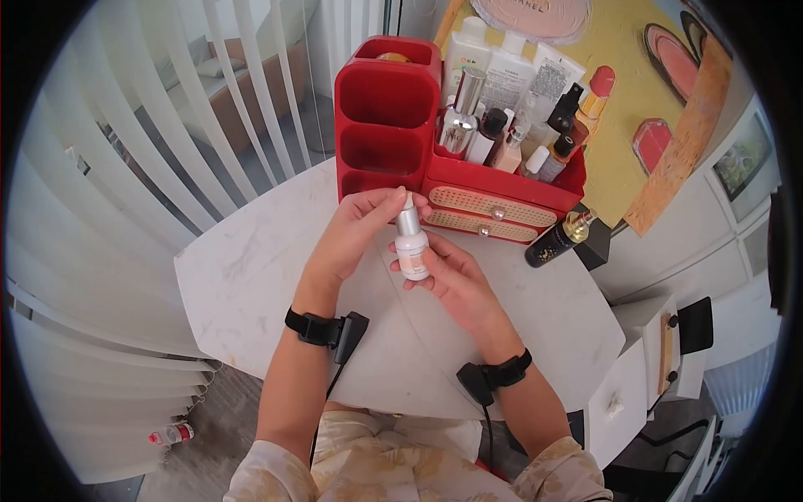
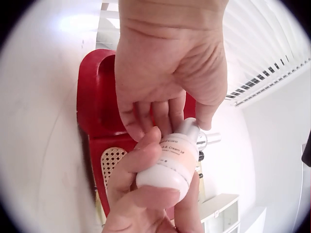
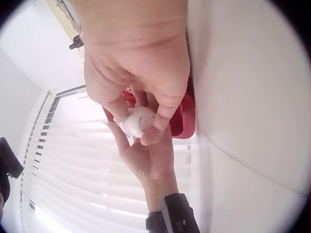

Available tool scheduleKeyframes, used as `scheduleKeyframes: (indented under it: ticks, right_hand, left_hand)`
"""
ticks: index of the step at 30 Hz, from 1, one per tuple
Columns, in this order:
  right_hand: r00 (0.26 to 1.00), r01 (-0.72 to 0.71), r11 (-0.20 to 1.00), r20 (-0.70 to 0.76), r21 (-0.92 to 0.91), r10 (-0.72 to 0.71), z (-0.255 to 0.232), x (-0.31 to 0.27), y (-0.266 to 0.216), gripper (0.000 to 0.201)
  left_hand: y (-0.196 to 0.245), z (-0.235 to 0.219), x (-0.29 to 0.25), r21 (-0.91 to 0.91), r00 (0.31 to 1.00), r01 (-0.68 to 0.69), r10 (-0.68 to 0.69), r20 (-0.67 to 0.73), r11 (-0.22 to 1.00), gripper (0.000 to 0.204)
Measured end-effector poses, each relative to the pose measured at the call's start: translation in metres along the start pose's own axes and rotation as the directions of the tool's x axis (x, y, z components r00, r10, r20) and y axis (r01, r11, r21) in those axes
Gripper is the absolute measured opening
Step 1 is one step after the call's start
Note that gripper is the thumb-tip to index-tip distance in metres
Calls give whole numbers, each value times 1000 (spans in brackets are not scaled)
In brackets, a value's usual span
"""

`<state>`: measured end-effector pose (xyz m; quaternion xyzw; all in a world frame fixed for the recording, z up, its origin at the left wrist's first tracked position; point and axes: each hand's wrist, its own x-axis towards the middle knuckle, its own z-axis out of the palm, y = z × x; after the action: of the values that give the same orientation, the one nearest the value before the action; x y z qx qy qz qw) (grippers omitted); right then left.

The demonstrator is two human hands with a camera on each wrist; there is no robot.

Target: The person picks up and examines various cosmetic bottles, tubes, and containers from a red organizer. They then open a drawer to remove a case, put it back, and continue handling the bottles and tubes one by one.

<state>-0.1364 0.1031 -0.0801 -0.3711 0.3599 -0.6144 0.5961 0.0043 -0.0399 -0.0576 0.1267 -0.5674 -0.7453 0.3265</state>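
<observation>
A small white bottle [image 1: 411,255] with a silver collar is held upright over the table, in front of the red organizer. The right hand [image 1: 458,284] grips its body, fingers and thumb around the label. At the bottle's top, the left hand [image 1: 355,226] pinches the pointed tip with thumb and fingers. The left wrist view shows the bottle [image 2: 170,162] tilted, its silver collar by the left thumb. In the right wrist view the bottle's round base [image 3: 139,121] faces the camera, between the right hand's thumb and fingers.
The red organizer [image 1: 502,179] holds several bottles and tubes behind two woven-front drawers. A black bottle with a gold neck [image 1: 552,243] stands at its right. White vertical blinds [image 1: 109,192] hang left of the marble-patterned table [image 1: 242,284].
</observation>
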Motion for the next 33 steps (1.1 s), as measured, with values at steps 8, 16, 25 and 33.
scheduleKeyframes:
  ticks: [8, 16, 25, 33]
  right_hand:
    - [997, 52, 981, 67, -189, -40, -6, 1, 10, 48]
    - [993, 114, 856, 58, -505, -98, 8, -12, -12, 47]
    - [869, 79, 479, -175, -874, -462, -19, -81, -56, 40]
    - [657, -291, 309, -424, -905, -623, -60, -133, -80, 36]
  left_hand:
    - [-5, 2, -2, 217, 999, -18, 9, 41, 976, 38]
    - [-10, 1, 1, 159, 993, -118, 117, 13, 980, 66]
    - [-6, 2, 2, 67, 990, -116, 121, -69, 991, 68]
    - [-4, 6, 2, 120, 995, -79, 85, -46, 990, 74]
